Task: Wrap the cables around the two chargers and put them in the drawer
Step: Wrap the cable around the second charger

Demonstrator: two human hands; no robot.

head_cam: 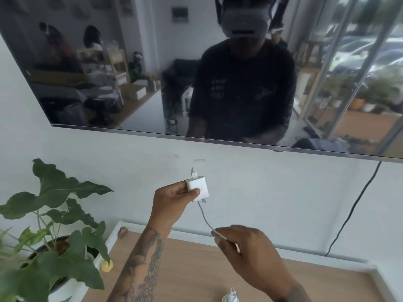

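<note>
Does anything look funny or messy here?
Nothing is broken or spilled. The thin white cable hangs loose between the small white square charger in the left hand and the right hand, not yet wrapped.

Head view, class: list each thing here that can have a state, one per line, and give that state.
Charger: held up in the left hand, prongs out, cable plugged in.
Cable: hanging loose, not yet wrapped, its far end pinched by the right hand.
Second charger: lying on the wooden top, mostly cut off by the frame.
TV: off, screen dark.
</note>
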